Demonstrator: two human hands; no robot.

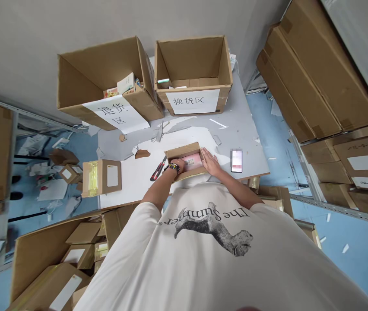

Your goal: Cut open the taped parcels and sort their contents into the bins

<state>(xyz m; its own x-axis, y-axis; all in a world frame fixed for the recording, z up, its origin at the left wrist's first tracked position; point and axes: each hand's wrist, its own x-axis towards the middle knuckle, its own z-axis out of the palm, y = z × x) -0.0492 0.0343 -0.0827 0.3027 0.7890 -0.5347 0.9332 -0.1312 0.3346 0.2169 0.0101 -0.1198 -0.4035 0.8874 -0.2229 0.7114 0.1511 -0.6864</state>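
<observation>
A small opened cardboard box stands on the table in front of me, and a pink packet with a printed label lies inside it. My left hand reaches over the box's left end beside the packet; its fingers are partly hidden, so I cannot tell whether they grip anything. Against the right end of the box rests my right hand, open, its fingers stretched out along the cardboard. A red and black utility knife lies just left of the box.
Two large cardboard bins with paper signs stand at the back of the table. A phone lies at right, a taped carton at left. Paper scraps litter the tabletop. Shelves of cartons flank the right side.
</observation>
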